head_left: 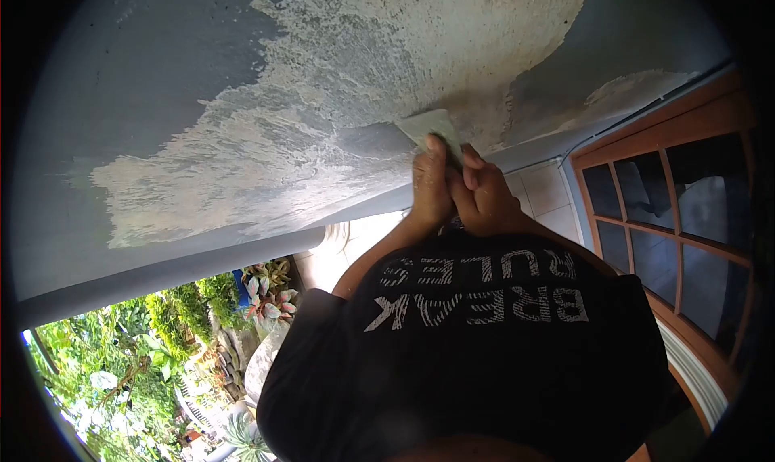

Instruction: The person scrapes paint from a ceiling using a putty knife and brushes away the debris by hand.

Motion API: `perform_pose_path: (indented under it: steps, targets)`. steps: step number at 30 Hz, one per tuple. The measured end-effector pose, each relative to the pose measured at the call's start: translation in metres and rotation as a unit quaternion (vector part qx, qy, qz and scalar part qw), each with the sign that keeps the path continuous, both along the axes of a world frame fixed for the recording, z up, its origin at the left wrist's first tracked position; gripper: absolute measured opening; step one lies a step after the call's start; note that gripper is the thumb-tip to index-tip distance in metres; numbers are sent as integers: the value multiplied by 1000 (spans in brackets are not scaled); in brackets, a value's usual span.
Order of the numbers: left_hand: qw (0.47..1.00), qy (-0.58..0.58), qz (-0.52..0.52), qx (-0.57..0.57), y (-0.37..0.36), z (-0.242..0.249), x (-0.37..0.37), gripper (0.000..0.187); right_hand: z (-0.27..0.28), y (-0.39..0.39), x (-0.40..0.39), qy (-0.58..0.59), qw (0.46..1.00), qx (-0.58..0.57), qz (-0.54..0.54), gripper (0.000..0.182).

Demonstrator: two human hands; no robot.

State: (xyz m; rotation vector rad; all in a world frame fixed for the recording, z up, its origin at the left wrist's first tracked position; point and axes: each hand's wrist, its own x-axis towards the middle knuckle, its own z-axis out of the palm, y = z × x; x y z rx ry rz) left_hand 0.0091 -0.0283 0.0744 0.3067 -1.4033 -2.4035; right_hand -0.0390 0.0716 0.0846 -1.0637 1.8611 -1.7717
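Note:
A pale, flat, roughly rectangular scraper (428, 126) lies against the patchy wall surface (323, 83), where grey paint gives way to rough whitish and beige areas. My left hand (433, 189) is closed on it, the thumb pressed along its face. Close beside it, my right hand (491, 200) is also closed, its fingers curled at the scraper's right edge. The two hands touch each other. Whatever part of the scraper sits inside the fingers is hidden. A smooth darker grey patch (375, 140) shows on the wall just left of the scraper.
To the right stands a brown wooden frame with glass panes (654, 256). Green plants (121, 373) and stones fill the lower left, beyond the wall's edge. Pale tiles (549, 192) show behind my right arm. My black shirt (476, 365) takes up the lower middle.

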Motion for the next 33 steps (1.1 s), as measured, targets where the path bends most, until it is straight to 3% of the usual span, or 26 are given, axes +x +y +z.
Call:
perform_pose_path:
  steps: [3, 6, 9, 13, 16, 18, 22, 24, 27, 31, 33]
  targets:
    - [998, -64, 18, -12, 5, 0, -2, 62, -17, -2, -3, 33, 999, -2, -2, 10]
    - [997, 58, 2, -60, -9, 19, -3, 63, 10, -10, -7, 89, 995, -27, 25, 9]
    - [998, 47, 14, -36, -7, 13, -1, 64, -2, -9, -5, 48, 998, -11, 33, 12]
    - [996, -24, 21, 82, 12, -12, -3, 62, -9, 3, 3, 31, 998, 21, -42, 15]
    - [997, -66, 10, 32, 7, -8, 0, 61, -2, 5, 0, -18, 996, 87, -11, 16]
    - [997, -56, 16, 56, 12, -2, -1, 61, -4, 7, -1, -59, 992, 109, 7, 17]
    - [994, -54, 6, 94, 14, -5, -4, 60, -11, 5, -3, 3, 999, 44, -28, 17]
    - [998, -41, 20, 30, 11, -2, -11, 60, -6, 1, -8, 25, 999, 16, -29, 17]
    - [998, -36, 16, 53, 11, -8, -5, 61, -17, 5, -12, -7, 998, 64, 12, 12]
    - [999, -5, -11, 42, 3, -9, -5, 62, -24, 4, -7, 27, 1000, 7, 4, 12]
    - [998, 32, -19, 43, 4, -12, -6, 62, -28, 12, -13, 95, 992, 79, 19, 8]
